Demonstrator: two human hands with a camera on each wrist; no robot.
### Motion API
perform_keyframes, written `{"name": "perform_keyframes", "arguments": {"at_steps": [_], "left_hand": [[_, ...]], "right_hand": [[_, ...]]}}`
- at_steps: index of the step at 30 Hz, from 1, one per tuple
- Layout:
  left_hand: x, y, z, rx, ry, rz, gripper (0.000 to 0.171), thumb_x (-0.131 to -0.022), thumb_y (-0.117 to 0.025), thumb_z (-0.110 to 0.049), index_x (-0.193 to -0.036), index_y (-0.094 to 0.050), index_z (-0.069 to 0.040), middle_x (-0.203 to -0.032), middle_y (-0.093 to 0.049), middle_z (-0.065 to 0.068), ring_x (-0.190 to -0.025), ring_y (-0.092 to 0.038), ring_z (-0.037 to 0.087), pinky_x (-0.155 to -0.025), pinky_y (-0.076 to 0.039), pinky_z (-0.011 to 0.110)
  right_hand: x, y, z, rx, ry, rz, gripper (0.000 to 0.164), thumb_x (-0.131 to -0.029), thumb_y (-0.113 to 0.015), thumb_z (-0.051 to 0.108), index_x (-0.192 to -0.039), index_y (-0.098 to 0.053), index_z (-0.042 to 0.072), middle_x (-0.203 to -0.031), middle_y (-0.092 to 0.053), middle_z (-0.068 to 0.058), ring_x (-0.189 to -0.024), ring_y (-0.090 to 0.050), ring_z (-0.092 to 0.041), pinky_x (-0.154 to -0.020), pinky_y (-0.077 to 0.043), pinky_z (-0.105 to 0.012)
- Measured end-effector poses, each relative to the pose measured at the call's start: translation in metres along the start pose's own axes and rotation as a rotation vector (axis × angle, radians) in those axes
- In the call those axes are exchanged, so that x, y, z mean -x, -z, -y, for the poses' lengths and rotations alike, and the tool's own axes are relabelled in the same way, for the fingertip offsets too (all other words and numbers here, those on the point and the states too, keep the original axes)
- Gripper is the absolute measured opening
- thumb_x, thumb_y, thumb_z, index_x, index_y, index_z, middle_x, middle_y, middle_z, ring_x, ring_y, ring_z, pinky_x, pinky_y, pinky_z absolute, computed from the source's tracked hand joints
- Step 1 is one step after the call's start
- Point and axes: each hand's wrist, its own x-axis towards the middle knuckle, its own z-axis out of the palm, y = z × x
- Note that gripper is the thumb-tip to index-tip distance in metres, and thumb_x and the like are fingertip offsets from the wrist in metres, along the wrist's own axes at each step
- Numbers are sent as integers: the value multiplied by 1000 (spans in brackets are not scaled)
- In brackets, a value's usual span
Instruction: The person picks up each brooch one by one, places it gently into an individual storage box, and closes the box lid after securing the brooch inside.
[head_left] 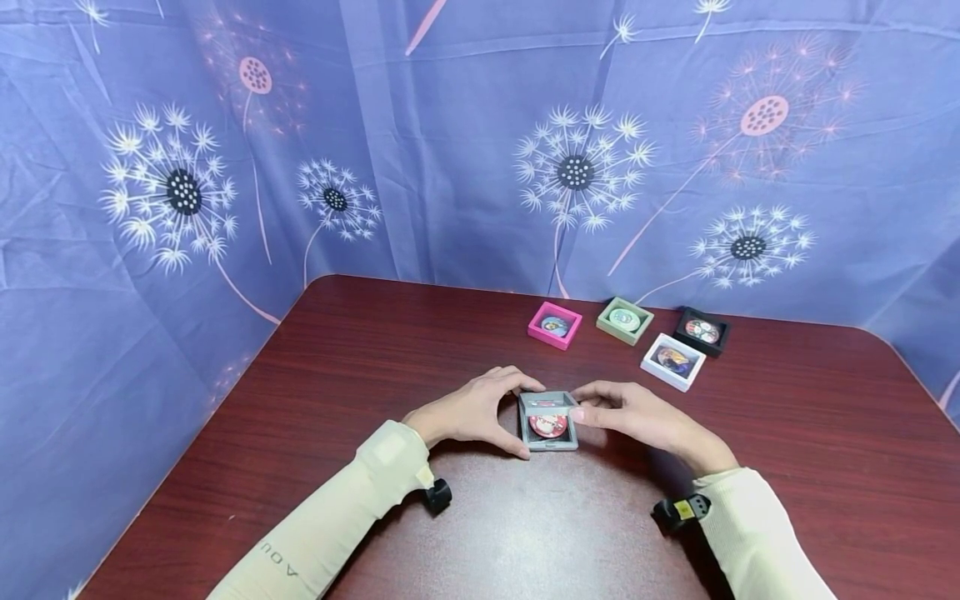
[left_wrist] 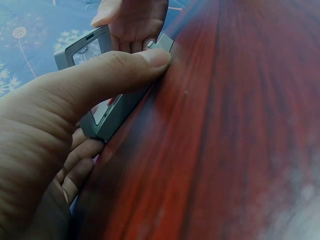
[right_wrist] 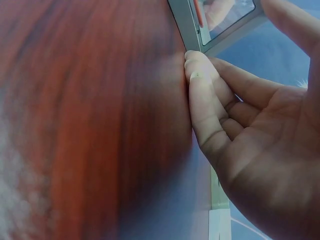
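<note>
Dark red wood-grain bench [head_left: 360, 358], walled by blue cloth [head_left: 450, 167] printed with dandelions. Grey case [head_left: 548, 421] flat on bench between both hands, round red-and-white disc [head_left: 548, 425] showing under its clear lid. Left hand [head_left: 474, 411] curled round case's left side, thumb at near corner, fingers arched over far edge. Right hand [head_left: 637, 414] pinching case's right edge, fingertips [right_wrist: 197, 75] pressed together against frame, touching bench. Beyond right hand, well apart: pink case [head_left: 555, 325], green case [head_left: 625, 320], white case [head_left: 672, 361], black case [head_left: 701, 331], each with a disc inside. Cream sleeves [head_left: 352, 508] on both arms.
</note>
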Motion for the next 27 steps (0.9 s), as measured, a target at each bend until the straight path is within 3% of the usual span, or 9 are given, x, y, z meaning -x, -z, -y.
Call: {"name": "perform_keyframes", "arguments": {"at_steps": [6,16,27], "left_hand": [[0,0,0,2,5,4,86,-71,-100,-42,-145,-59,-22,-129,-59,-13,-115,-52,6,-102,-45,29],[0,1,0,0,5,18,86,-72,-100,-44,-145,-59,-24,-129,-59,-13,-115,-52,6,-101,-46,30],[0,0,1,17,9,18,87,-72,-100,-41,-145,-59,-23,-128,-60,-13,-115,-52,6,-101,-46,30]], "right_hand": [[0,0,-1,-12,31,5,51,-98,-75,32,-137,-66,0,-106,-69,-6,-102,-62,-25,-86,-51,-29],[-1,-2,-2,-13,104,23,52,-97,-78,26,-140,-65,1,-101,-66,-5,-97,-62,-24,-81,-51,-27],[0,-5,-1,-43,95,34,51,-93,-82,25,-134,-64,2,-102,-66,-9,-93,-63,-26,-78,-52,-29]]}}
